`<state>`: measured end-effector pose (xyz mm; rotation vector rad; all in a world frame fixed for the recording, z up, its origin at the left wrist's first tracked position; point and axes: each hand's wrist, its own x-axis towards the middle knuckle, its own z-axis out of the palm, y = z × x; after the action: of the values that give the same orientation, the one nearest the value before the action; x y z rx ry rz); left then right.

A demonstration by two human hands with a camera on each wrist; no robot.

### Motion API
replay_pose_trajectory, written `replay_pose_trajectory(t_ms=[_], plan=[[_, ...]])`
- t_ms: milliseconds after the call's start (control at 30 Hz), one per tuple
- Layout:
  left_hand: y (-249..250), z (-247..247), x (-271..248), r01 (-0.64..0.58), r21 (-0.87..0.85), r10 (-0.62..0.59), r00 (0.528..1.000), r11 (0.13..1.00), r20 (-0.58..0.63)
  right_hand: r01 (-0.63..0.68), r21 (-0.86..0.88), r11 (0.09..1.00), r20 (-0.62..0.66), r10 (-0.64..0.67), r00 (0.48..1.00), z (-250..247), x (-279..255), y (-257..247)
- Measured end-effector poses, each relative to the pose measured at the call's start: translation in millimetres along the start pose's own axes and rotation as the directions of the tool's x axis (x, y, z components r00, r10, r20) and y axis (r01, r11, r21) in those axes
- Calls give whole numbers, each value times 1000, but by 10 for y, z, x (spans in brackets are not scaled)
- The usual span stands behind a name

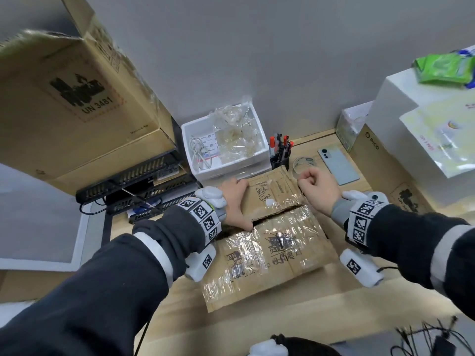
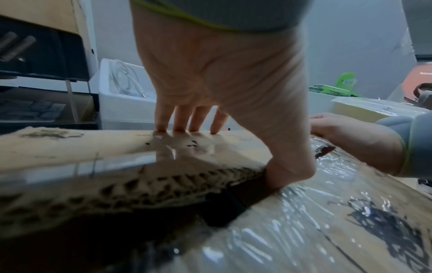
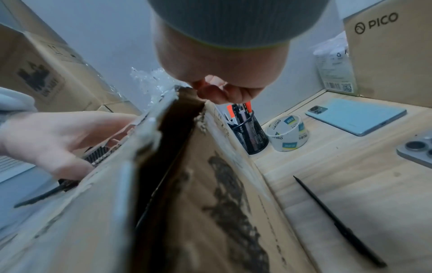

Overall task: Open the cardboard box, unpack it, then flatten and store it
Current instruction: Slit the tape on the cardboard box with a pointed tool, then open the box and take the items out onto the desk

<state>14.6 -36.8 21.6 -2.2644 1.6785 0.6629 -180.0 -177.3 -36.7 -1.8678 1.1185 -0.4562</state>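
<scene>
The cardboard box lies on the wooden table, its top wrapped in shiny clear tape, with the middle seam split open. My left hand lies on the far flap. Its fingers rest straight on top, and the thumb hooks under the flap's cut edge in the seam. My right hand is curled into a fist at the flap's far right corner. Its fingers seem to pinch the flap's edge there. A dark gap shows beneath the raised flap.
Behind the box stand a white bin of cables and bags, a black pen holder, a tape roll and a phone. A PICO carton is on the right. Big cartons and a black rack are on the left. A black pen-like tool lies beside the box.
</scene>
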Motion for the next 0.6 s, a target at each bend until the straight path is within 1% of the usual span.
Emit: replay_pose_trajectory(t_ms=[100,167,233,333,400,500,600], plan=[[-25,-43,-69,3,-67,-1,1000,998,20,21,-12,1000,40,-21,999,-31,-68,-35],[-28,-44,-126,13,-84,-11,1000,996,24,9,5,1000,101,-9,995,-37,-127,-73],[-34,-27,-166,29,-87,-28,999,996,21,-28,16,999,188,24,982,-59,-183,-113],[-54,-3,-235,52,-94,-52,999,994,4,-87,129,988,324,41,945,-93,-265,-158],[-88,1,-243,60,-106,-59,998,993,10,-95,166,982,357,30,934,-124,-289,-172],[-161,7,-302,80,-131,-77,997,988,24,-37,107,994,390,-7,921,-138,-356,-254],[-226,14,-342,93,-184,-92,996,979,11,-9,30,1000,483,-7,876,-104,-379,-277]])
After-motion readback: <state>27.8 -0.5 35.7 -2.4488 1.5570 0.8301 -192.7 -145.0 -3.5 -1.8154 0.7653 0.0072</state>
